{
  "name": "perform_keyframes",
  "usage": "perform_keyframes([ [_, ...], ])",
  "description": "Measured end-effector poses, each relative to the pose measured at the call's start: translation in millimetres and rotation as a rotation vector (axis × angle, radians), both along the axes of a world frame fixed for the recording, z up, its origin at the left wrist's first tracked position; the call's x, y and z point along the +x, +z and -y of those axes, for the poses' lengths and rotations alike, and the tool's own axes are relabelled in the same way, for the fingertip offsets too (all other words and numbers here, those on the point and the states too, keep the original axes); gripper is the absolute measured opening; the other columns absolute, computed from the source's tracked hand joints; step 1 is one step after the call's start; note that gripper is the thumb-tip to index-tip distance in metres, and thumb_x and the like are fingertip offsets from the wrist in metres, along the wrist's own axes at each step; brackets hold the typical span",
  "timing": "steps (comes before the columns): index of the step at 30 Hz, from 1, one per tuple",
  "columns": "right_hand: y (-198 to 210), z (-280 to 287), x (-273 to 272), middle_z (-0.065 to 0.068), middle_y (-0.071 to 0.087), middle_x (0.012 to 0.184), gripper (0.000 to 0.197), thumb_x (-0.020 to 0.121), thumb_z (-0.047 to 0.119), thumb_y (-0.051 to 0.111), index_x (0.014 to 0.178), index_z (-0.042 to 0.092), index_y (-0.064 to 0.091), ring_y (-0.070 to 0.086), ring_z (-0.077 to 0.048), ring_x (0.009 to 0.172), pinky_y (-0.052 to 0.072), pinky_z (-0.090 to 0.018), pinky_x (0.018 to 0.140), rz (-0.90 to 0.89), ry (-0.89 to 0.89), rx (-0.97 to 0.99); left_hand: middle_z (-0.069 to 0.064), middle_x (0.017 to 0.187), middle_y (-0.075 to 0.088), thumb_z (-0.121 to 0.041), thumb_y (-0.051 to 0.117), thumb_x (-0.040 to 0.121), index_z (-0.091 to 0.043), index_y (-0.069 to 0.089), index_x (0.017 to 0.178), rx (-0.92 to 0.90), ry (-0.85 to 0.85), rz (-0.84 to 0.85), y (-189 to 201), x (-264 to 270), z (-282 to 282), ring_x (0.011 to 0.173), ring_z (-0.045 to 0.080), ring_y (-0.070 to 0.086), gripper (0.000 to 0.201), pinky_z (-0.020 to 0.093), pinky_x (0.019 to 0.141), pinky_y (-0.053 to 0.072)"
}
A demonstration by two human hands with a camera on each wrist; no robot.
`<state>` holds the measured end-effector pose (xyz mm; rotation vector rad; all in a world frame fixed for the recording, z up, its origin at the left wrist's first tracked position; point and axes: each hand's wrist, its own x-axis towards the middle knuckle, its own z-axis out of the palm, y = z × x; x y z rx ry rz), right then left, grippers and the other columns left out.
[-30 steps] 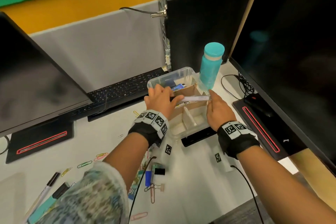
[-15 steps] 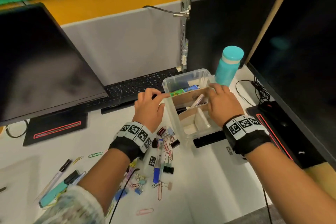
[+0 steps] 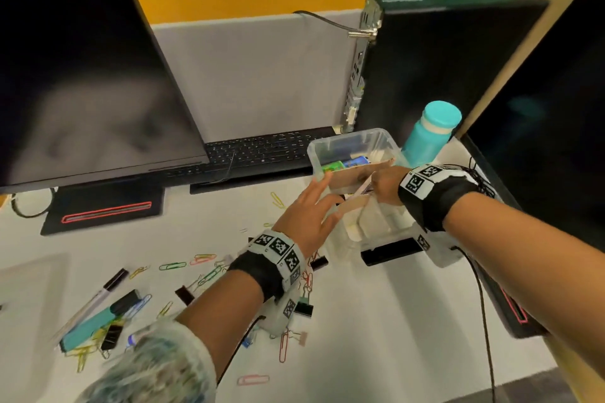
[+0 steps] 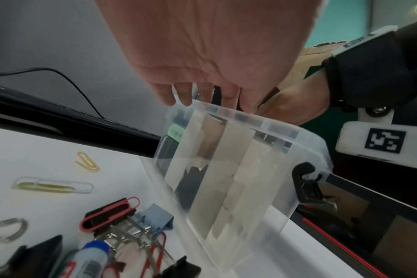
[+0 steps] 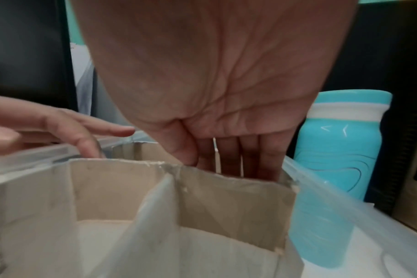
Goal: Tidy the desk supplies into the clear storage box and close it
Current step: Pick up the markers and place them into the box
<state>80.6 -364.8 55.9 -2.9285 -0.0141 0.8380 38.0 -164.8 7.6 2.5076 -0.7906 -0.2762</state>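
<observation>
The clear storage box (image 3: 384, 144) stands open behind my hands, split by cardboard dividers (image 5: 226, 197); small coloured items lie in its back compartment. My right hand (image 3: 384, 188) reaches down into the middle compartment and holds a white pen (image 3: 364, 188) that leans over the divider. In the right wrist view its fingers (image 5: 229, 154) point down behind the cardboard. My left hand (image 3: 311, 209) is spread with straight fingers at the box's left rim (image 4: 229, 111) and holds nothing. Paper clips (image 3: 172, 266), binder clips (image 4: 107, 212) and markers (image 3: 108, 288) lie scattered on the desk.
A teal bottle (image 3: 429, 134) stands right behind the box. A keyboard (image 3: 255, 154), two dark monitors and a black computer tower (image 3: 451, 56) ring the desk. Black monitor bases (image 3: 104, 209) sit left and right. A cable (image 3: 481, 304) trails by my right arm.
One second ago both hands held the pen level over the box. My left hand has let go and spread open; my right hand has tipped the pen down into the box.
</observation>
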Motion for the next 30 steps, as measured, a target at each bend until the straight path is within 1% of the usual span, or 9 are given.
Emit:
perform_keyframes([
  [6, 0.0, 3.9, 11.7, -0.008, 0.052, 0.135, 0.034, 0.091, 0.018, 0.054, 0.125, 0.018, 0.055, 0.051, -0.028, 0.122, 0.039, -0.034, 0.105, -0.08, 0.059, -0.047, -0.011, 0.159, -0.006, -0.039, 0.032, 0.099, -0.029, 0.043, 0.13, -0.013, -0.003, 0.008, 0.7, -1.6, 1.9, 0.147, 0.013, 0.003, 0.035, 0.034, 0.109, 0.033],
  [10, 1.1, 6.9, 20.2, -0.01, 0.054, 0.127, 0.029, 0.09, 0.023, 0.057, 0.118, 0.02, 0.052, 0.053, -0.028, 0.102, 0.037, -0.027, 0.086, -0.096, 0.14, -0.13, -0.011, 0.158, -0.009, -0.039, 0.03, 0.099, -0.027, 0.04, 0.133, -0.004, 0.001, -0.013, 2.4, -3.4, 2.2, 0.147, 0.013, 0.002, 0.037, 0.032, 0.11, 0.032],
  [11, 1.8, 7.0, 21.3, -0.009, 0.053, 0.128, 0.035, 0.09, 0.022, 0.058, 0.124, 0.022, 0.05, 0.052, -0.028, 0.103, 0.036, -0.027, 0.087, -0.108, 0.146, -0.14, -0.01, 0.158, -0.009, -0.039, 0.03, 0.1, -0.026, 0.041, 0.132, -0.002, 0.002, -0.009, 2.7, -3.5, 2.2, 0.147, 0.014, 0.002, 0.036, 0.033, 0.11, 0.032],
  [13, 2.2, 5.2, 24.8, -0.006, 0.046, 0.14, 0.05, 0.089, 0.018, 0.059, 0.137, 0.023, 0.045, 0.047, -0.027, 0.124, 0.035, -0.03, 0.101, -0.12, 0.169, -0.123, -0.009, 0.159, -0.008, -0.037, 0.031, 0.1, -0.025, 0.042, 0.131, 0.001, 0.006, 0.0, 2.2, -3.8, 2.4, 0.147, 0.014, 0.003, 0.035, 0.034, 0.11, 0.035],
  [15, -1.7, 4.9, 31.8, 0.002, 0.039, 0.148, 0.051, 0.09, 0.019, 0.057, 0.138, 0.028, 0.042, 0.039, -0.025, 0.134, 0.027, -0.035, 0.114, -0.168, 0.237, -0.155, -0.008, 0.159, -0.007, -0.037, 0.032, 0.1, -0.025, 0.042, 0.13, 0.003, 0.01, 0.001, 1.5, -3.5, 2.4, 0.147, 0.015, 0.003, 0.034, 0.036, 0.109, 0.038],
  [20, -2.4, 6.9, 39.8, 0.012, 0.048, 0.138, 0.035, 0.089, 0.043, 0.051, 0.123, 0.048, 0.052, 0.05, -0.025, 0.123, 0.034, -0.038, 0.111, -0.185, 0.282, -0.24, -0.009, 0.159, -0.007, -0.039, 0.031, 0.099, -0.026, 0.041, 0.13, 0.028, 0.015, 0.007, 0.7, -3.0, 2.6, 0.147, 0.014, 0.005, 0.035, 0.038, 0.107, 0.04],
  [23, 5.6, 6.1, 36.1, 0.009, 0.051, 0.124, 0.027, 0.091, 0.045, 0.049, 0.117, 0.044, 0.056, 0.052, -0.025, 0.115, 0.039, -0.036, 0.105, -0.149, 0.192, -0.199, -0.009, 0.159, -0.008, -0.039, 0.03, 0.099, -0.026, 0.041, 0.132, 0.042, 0.01, 0.012, 1.9, -3.4, 3.2, 0.147, 0.014, 0.005, 0.036, 0.036, 0.108, 0.039],
  [26, 0.3, 12.7, 37.4, 0.001, 0.055, 0.122, 0.025, 0.091, 0.025, 0.055, 0.115, 0.032, 0.058, 0.054, -0.023, 0.111, 0.042, -0.032, 0.102, -0.11, 0.103, -0.054, -0.009, 0.158, -0.009, -0.039, 0.029, 0.1, -0.025, 0.04, 0.132, 0.054, 0.012, 0.016, 3.0, -3.9, 3.5, 0.147, 0.015, 0.006, 0.037, 0.034, 0.107, 0.04],
  [30, -2.3, 21.1, 36.9, 0.005, 0.055, 0.109, 0.011, 0.089, 0.026, 0.058, 0.096, 0.034, 0.058, 0.053, -0.017, 0.096, 0.044, -0.03, 0.091, -0.039, 0.014, 0.008, -0.007, 0.159, -0.009, -0.04, 0.027, 0.1, -0.024, 0.04, 0.134, 0.058, 0.0, 0.027, 3.2, -4.1, 3.1, 0.147, 0.016, 0.008, 0.04, 0.033, 0.109, 0.037],
])
